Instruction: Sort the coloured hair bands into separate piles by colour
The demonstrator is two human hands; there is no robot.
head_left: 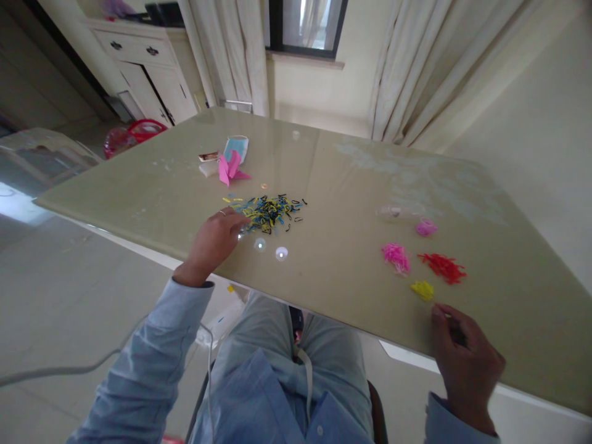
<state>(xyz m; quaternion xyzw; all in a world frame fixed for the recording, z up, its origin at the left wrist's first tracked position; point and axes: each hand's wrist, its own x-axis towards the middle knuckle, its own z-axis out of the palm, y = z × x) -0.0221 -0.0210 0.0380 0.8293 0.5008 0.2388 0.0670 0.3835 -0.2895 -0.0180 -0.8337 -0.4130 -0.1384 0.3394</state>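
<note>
A mixed pile of small black, blue and yellow bands (271, 211) lies left of the table's middle. My left hand (216, 237) touches the pile's left edge, its fingers bent together; what they hold, if anything, is too small to make out. Near the table's front edge at the right, my right hand (467, 357) is closed, thumb against index finger, just below a small yellow pile (422, 290). Whatever is in that pinch cannot be made out. Beyond the yellow pile are a red pile (444, 267) and a pink pile (396, 258).
A pink-purple bundle (426, 227) lies beside a clear plastic item (395, 213). At the back left are a pink folded paper (232, 168), a blue face mask (237, 147) and a small packet (208, 156). The table's front edge (324, 316) runs above my lap.
</note>
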